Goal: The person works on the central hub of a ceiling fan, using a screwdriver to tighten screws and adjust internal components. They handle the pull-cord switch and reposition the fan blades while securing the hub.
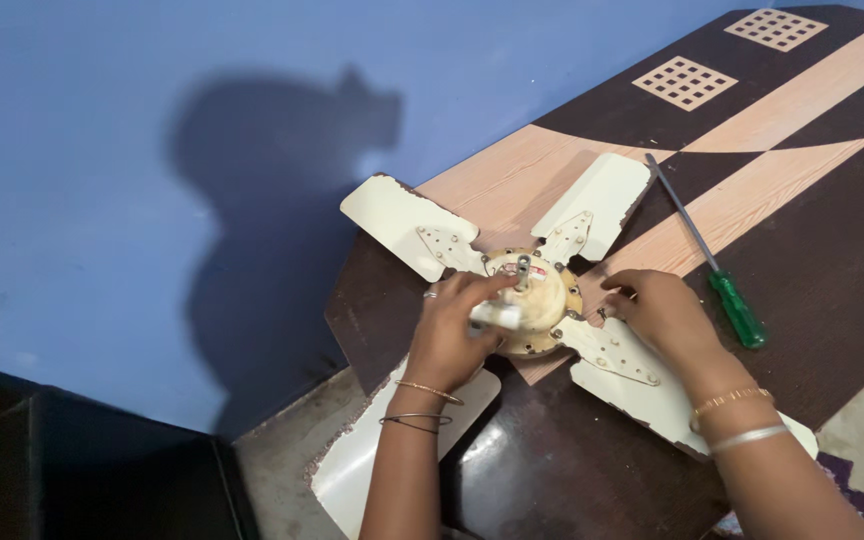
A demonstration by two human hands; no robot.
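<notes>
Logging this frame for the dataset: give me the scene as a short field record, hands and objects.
surface: dark and light wood-pattern table
main object: cream four-blade fan, lying flat
left hand: on the fan hub, fingers at a small white part
right hand: resting on the hub's right edge, at a blade bracket
tool: green-handled screwdriver, lying untouched right of the fan
backdrop: blue wall

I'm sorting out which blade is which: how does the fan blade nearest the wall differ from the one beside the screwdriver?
The wall-side blade juts past the table edge; the screwdriver-side blade lies wholly over the table. The first shows chipped, dark edges, the second looks cleaner. Both are cream and bolted to the hub.
</notes>
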